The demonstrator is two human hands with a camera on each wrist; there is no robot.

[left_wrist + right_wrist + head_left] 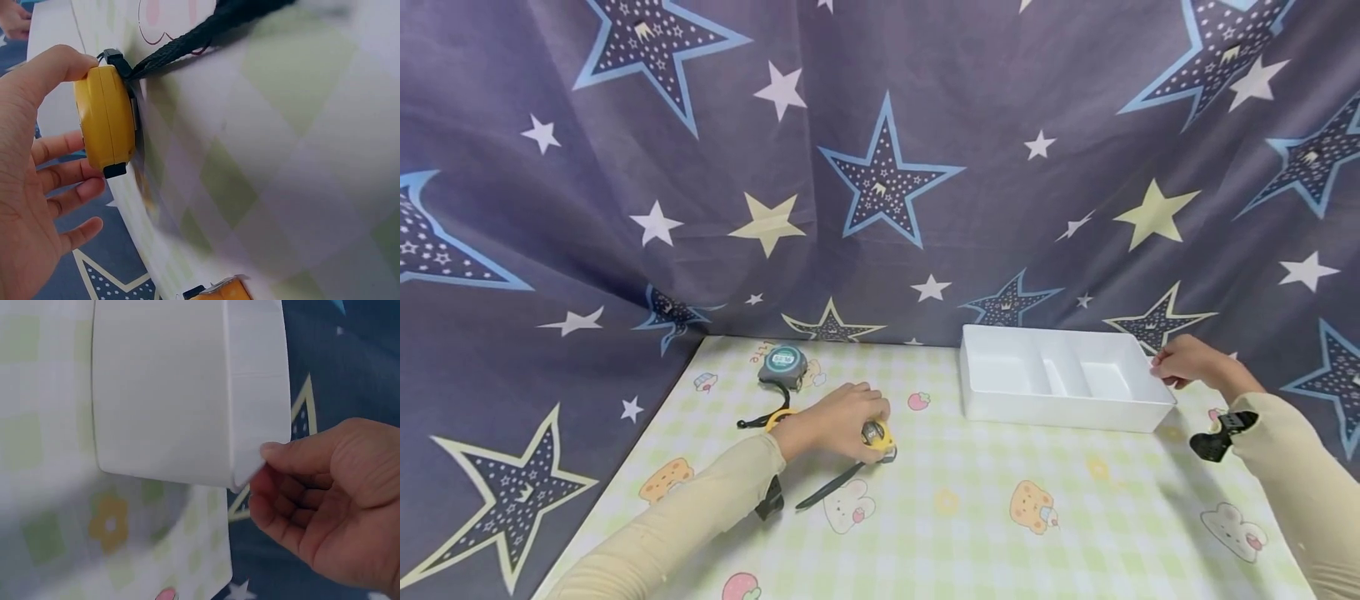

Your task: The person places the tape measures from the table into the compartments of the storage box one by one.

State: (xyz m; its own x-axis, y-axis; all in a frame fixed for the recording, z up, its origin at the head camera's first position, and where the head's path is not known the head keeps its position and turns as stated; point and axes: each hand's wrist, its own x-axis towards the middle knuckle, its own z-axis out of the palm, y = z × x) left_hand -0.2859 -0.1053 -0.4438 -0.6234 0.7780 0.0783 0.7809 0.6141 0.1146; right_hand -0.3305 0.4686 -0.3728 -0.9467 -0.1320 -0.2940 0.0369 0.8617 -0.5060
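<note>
Firm on the right, careful on the left

The desk [955,542], checked in pale green, spreads before me, and the white box [1060,408] stands toward its far right, divided into three compartments. My right grip [1197,367] is clamped on the box's right end, thumb and fingers pinching the edge; a light, steady hold should serve, with no tug to tilt it. My left grip [842,421], well apart from the box, is closed on the yellow tape measure [880,435], left of the middle. I cannot tell whether that tape touches the desk. Further left, the orange tape measure [231,290] sits partly hidden, with the grey-teal tape measure [782,367] beyond on the far side, so I should avoid brushing either. The black strap [829,487] trails near and left; best, I judge, to mind its drag.
</note>
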